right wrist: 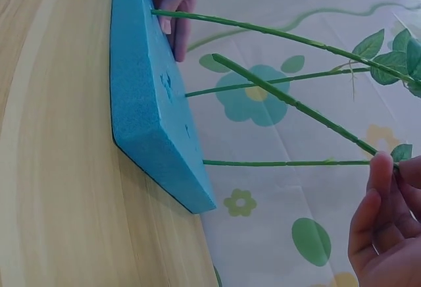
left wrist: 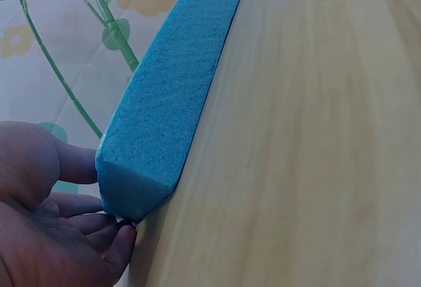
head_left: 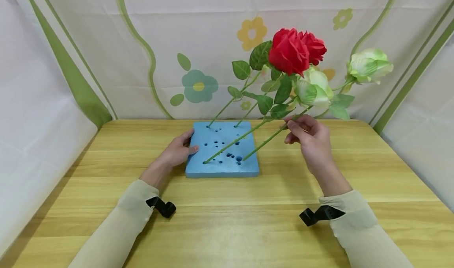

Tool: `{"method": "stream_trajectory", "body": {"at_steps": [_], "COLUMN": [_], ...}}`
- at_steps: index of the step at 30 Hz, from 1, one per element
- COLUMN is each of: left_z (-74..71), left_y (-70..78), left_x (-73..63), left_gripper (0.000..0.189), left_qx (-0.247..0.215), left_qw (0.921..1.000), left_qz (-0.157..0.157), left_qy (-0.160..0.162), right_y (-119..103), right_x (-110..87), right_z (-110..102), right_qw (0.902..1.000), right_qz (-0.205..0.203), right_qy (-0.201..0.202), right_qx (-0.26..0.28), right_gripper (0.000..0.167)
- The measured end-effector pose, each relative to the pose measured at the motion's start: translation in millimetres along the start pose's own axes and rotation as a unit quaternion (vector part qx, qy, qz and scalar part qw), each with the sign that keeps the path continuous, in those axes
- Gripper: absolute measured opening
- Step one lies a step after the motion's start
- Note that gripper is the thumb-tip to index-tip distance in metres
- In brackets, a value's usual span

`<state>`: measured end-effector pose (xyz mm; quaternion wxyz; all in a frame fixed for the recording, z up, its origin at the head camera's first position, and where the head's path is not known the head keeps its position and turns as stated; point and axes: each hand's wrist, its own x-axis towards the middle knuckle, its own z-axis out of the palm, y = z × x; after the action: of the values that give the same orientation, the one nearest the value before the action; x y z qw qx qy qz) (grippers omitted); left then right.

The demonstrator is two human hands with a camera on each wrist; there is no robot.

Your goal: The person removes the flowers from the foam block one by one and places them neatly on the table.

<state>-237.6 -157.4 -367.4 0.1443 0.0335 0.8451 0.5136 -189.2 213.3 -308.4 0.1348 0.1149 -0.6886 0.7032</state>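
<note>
Between the right hand's pinching thumb and fingers sits a green rose stem, its lower end free above the blue foam block — probably light, stiff, best held low, off the petals — while the left hand grips the block's edge.

Wood-grain table, pale backdrop cloth behind, printed flowers and wavy green lines.

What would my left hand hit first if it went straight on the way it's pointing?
The blue foam block: your left hand appears to hold it at its left side, so nothing shows in between.
</note>
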Motion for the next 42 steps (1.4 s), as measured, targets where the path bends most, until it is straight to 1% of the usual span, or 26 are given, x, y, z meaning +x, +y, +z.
{"method": "stream_trajectory", "body": {"at_steps": [8,11,20,24,28,37,42], "left_z": [1.4,2.4,4.0,4.0,4.2,2.3,1.7], "left_y": [-0.5,-1.0,-3.5,-2.3,-2.1,-4.1,-2.4], "left_x": [0.1,0.7,2.7,1.1,0.4,1.4,-0.2], "left_gripper": [0.074,0.073,0.073,0.073,0.073,0.074,0.073], "left_qx": [0.000,-0.001,0.001,0.002,0.002,-0.002,-0.001], "left_qw": [1.0000,1.0000,1.0000,1.0000,1.0000,1.0000,1.0000], "left_qz": [0.004,0.009,0.004,0.003,0.003,0.005,0.005], "left_qy": [0.000,-0.001,-0.002,-0.001,-0.002,0.001,0.004], "right_y": [-0.1,-1.1,0.1,1.7,3.8,5.2,3.0], "right_x": [-0.7,-0.8,0.2,1.0,1.7,6.0,8.6], "right_z": [-4.1,-7.2,-17.2,-21.4,-25.8,-35.0,-42.3], "right_qw": [0.9994,0.9989,0.9982,0.9987,0.9986,0.9980,0.9960], "right_qz": [-0.003,0.002,0.022,0.034,0.046,0.053,0.065], "right_qy": [0.010,0.013,0.018,0.001,-0.021,-0.033,-0.054], "right_qx": [0.033,0.045,0.053,0.039,0.017,-0.009,-0.029], "right_gripper": [0.017,0.019,0.022,0.017,0.016,0.014,0.015]}}
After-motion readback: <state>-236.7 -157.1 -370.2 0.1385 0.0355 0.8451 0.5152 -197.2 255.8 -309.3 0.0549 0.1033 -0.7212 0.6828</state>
